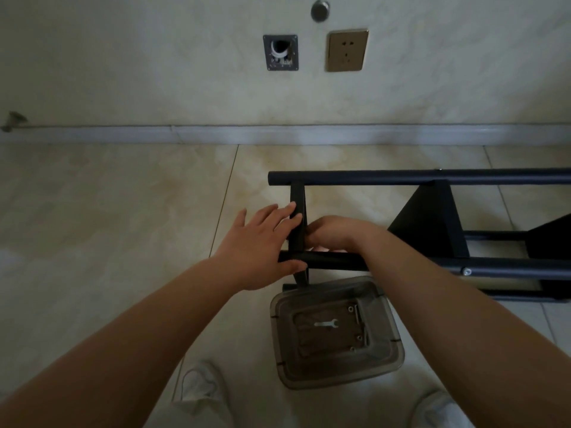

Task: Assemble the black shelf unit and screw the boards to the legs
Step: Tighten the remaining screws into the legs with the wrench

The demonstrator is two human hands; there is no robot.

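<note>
Your left hand lies with fingers spread against the end board of the black shelf unit, thumb at the near leg. Your right hand is curled just behind that board, above the near leg; what its fingers hold is hidden. The unit lies on its side on the tiled floor. Just below it sits a clear plastic container holding a small wrench and a few screws. On the wall beyond is a socket.

The tiled floor carries the black shelf frame and a clear plastic tray.
</note>
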